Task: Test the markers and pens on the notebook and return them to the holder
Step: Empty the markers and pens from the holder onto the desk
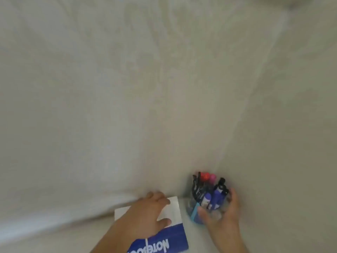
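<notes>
A blue and white notebook (pixel 177 232) lies closed near the bottom of the view, its cover text upside down to me. My left hand (pixel 147 214) rests flat on the notebook's far part, fingers spread. To its right stands a clear holder (pixel 193 210) filled with several markers and pens (pixel 207 190), with red, pink, purple and black caps. My right hand (pixel 223 214) wraps around the holder from the right, thumb in front and fingers behind it.
Everything sits on a pale cream fabric surface (pixel 127 106) with soft folds. A raised fold runs from the left edge toward the notebook. The picture is blurred.
</notes>
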The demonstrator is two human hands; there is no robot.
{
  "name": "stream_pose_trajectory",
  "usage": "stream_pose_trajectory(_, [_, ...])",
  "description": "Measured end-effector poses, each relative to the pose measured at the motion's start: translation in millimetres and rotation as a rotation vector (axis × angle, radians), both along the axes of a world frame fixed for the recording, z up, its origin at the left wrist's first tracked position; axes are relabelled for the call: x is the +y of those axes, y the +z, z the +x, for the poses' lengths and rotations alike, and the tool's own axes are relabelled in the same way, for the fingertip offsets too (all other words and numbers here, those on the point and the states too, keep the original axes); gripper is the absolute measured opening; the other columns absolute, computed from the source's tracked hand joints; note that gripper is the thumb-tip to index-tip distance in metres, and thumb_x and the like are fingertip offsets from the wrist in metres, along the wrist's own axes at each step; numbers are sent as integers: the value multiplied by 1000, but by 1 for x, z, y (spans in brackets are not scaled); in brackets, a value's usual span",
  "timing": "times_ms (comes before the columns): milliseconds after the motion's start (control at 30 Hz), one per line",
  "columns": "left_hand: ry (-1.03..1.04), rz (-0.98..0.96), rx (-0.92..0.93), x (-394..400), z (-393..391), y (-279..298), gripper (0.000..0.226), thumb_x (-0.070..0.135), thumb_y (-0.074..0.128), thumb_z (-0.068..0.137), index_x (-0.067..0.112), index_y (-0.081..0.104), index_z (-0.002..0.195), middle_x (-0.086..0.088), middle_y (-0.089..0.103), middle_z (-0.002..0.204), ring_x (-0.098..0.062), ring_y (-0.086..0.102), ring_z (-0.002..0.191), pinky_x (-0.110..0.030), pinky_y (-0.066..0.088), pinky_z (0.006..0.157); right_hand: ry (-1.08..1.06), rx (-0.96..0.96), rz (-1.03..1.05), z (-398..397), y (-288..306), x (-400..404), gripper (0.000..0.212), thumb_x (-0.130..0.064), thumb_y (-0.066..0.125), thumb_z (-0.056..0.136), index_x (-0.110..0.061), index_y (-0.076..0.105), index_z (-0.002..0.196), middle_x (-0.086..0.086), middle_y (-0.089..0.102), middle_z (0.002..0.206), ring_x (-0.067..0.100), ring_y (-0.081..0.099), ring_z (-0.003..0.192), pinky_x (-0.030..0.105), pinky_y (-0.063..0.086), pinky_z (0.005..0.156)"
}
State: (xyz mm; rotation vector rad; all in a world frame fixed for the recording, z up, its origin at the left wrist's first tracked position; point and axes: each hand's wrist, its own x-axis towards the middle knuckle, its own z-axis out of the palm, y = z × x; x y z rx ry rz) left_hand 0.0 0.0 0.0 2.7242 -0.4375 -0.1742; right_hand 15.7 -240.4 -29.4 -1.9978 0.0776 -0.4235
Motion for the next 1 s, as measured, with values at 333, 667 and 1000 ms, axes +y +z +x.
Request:
stream_pose_trajectory(333, [-77, 179, -202, 3, -9, -92, 73, 75, 39, 81, 35, 33, 143, 15, 29, 144, -11, 22, 134, -42, 24, 109, -43, -3, 94, 21, -72, 13, 97, -26, 93, 53, -21, 35, 131, -5, 60, 113, 14, 63, 92, 26, 51, 72])
stream_pose_trajectory(667, [-335, 235, -208, -35, -118, -98, 51, 37, 54, 88, 42, 25, 130, 20, 17, 135, -10, 27, 119, -31, 28, 98, 198, -82, 98, -50, -77, 4, 100, -25, 94, 50, -33, 28, 125, -17, 57, 109, -2, 60, 91, 14, 45, 67])
stream_pose_trajectory(1000, [245, -1119, -418, -35, -82, -72, 96, 78, 70, 54, 50, 29, 137, 20, 41, 140, -2, 57, 113, -10, 49, 77, 313, -181, -21, -59, -66, -6, 108, -38, 92, 38, -45, 34, 129, -13, 48, 121, -3, 54, 107, 10, 44, 85])
